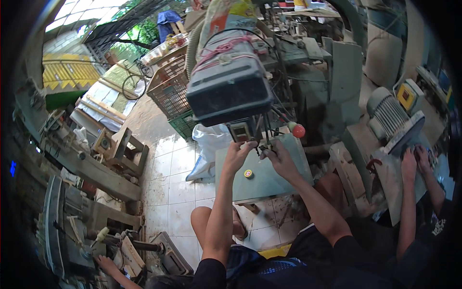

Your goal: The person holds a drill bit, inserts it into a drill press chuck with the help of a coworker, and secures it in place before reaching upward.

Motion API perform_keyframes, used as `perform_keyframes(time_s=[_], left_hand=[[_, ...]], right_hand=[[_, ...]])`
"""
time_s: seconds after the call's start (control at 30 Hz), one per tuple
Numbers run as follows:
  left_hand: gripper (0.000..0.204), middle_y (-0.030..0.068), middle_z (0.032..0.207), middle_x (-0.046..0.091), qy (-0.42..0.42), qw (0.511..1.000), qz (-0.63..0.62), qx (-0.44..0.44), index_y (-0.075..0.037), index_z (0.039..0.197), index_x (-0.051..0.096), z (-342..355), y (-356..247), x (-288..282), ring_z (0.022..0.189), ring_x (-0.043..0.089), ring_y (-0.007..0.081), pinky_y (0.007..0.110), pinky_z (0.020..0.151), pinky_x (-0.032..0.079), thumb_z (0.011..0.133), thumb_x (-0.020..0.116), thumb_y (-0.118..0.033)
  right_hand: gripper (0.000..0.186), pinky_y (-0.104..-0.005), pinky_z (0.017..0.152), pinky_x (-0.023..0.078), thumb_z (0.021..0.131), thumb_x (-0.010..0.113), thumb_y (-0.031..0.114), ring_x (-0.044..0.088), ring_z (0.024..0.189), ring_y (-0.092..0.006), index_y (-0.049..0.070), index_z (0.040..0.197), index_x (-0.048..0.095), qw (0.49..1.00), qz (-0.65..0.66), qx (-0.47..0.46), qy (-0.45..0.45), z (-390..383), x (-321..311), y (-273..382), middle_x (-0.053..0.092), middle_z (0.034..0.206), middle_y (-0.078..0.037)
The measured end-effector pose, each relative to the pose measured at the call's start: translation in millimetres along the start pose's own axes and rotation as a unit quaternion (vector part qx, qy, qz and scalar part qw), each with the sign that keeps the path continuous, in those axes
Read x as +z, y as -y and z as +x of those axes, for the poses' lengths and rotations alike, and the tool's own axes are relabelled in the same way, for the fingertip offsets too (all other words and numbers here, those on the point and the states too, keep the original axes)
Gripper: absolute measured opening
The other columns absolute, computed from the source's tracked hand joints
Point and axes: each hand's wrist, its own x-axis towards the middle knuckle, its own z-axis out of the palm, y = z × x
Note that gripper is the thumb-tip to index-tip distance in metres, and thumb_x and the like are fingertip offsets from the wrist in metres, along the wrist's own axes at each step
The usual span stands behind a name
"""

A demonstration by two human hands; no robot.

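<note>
My left hand [239, 153] has its fingers closed at the chuck area under a black drill press head [228, 91], beside a small dark metal part [258, 149]. My right hand [274, 159] is just to the right, fingers pinched around the same spot; exactly what each grips is too small to tell. A red-knobbed handle [298, 130] sticks out above my right hand. Below both hands lies a grey-green work table [269, 188] with a small round yellow item [248, 174] on it.
Stacked crates [166, 86] and a white sack [207, 139] stand beyond the table. Machinery [67, 221] lines the left, with another person's hand [106, 264] near it. At right, a co-worker's hands [414, 159] work beside a grey motor [385, 115]. A bicycle [134, 86] stands farther back.
</note>
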Motion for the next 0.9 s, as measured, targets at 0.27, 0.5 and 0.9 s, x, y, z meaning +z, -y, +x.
perform_keyframes(time_s=[0.27, 0.5, 0.9], left_hand=[[0.026, -0.0025, 0.08, 0.061, -0.016, 0.999, 0.02, -0.02, 0.004, 0.09, 0.067, -1, -3, 4, 0.074, 0.05, 0.0048, 0.023, 0.065, 0.039, 0.093, 0.061, -0.021], [0.024, -0.0026, 0.08, 0.062, -0.024, 1.0, 0.018, -0.01, 0.003, 0.089, 0.067, -1, 2, 4, 0.075, 0.051, 0.0048, 0.023, 0.066, 0.04, 0.092, 0.061, -0.019], [0.024, -0.0035, 0.076, 0.061, -0.031, 1.0, -0.003, 0.002, 0.003, 0.084, 0.068, -2, -6, 7, 0.07, 0.05, 0.004, 0.023, 0.06, 0.038, 0.091, 0.063, -0.019]], right_hand=[[0.021, -0.0376, 0.062, 0.048, 0.09, 0.053, -0.002, 0.066, 0.073, -0.0307, 0.0, 0.108, 0.043, 0.993, -0.11, -0.035, -0.017, 1, 2, -4, 0.064, 0.082, -0.018], [0.018, -0.0444, 0.061, 0.046, 0.089, 0.057, 0.002, 0.061, 0.07, -0.0381, 0.002, 0.105, 0.049, 0.985, -0.164, -0.044, -0.025, 3, 6, -1, 0.061, 0.079, -0.018], [0.016, -0.0437, 0.057, 0.045, 0.091, 0.063, 0.02, 0.061, 0.067, -0.0369, 0.005, 0.098, 0.06, 0.981, -0.157, -0.095, -0.062, 4, 21, -16, 0.06, 0.073, -0.016]])
